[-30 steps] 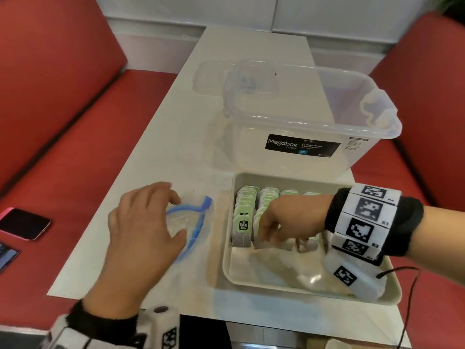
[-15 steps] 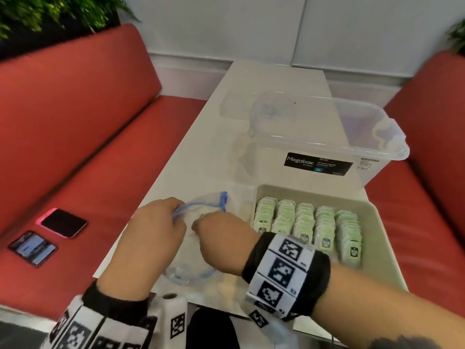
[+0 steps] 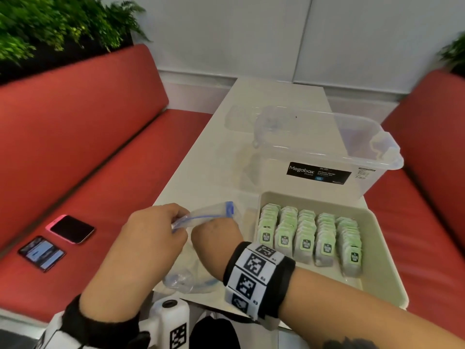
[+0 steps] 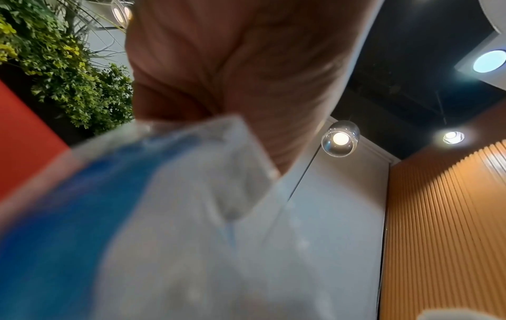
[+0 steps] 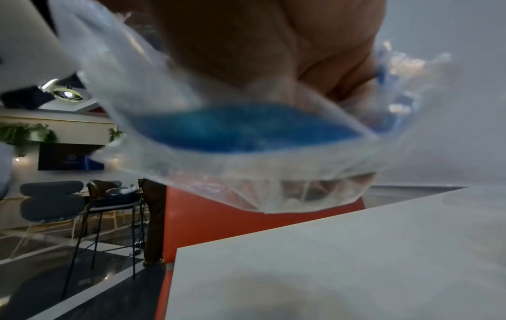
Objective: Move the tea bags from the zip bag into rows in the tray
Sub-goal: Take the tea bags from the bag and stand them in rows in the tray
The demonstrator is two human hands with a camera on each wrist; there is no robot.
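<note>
A clear zip bag (image 3: 201, 217) with a blue zip strip is lifted off the white table (image 3: 201, 177) between my two hands. My left hand (image 3: 166, 230) pinches the bag's top edge at its left end. My right hand (image 3: 216, 235) grips the same edge just to the right. Both wrist views show the bag (image 4: 191, 216) (image 5: 246, 134) pressed close to the lens, blurred; no tea bag shows inside. To the right, the beige tray (image 3: 382, 253) holds several rows of green-labelled tea bags (image 3: 307, 238) standing upright.
A clear Megabox storage tub (image 3: 324, 152) stands behind the tray, with a clear lid (image 3: 241, 117) beyond it. Two phones (image 3: 70, 229) (image 3: 41, 253) lie on the red bench to the left. Another red bench runs along the right side.
My right hand left the tea bags in the tray and crossed left to the zip bag. Both hands now hold its top edge, lifted off the table. The camera tilted up.
</note>
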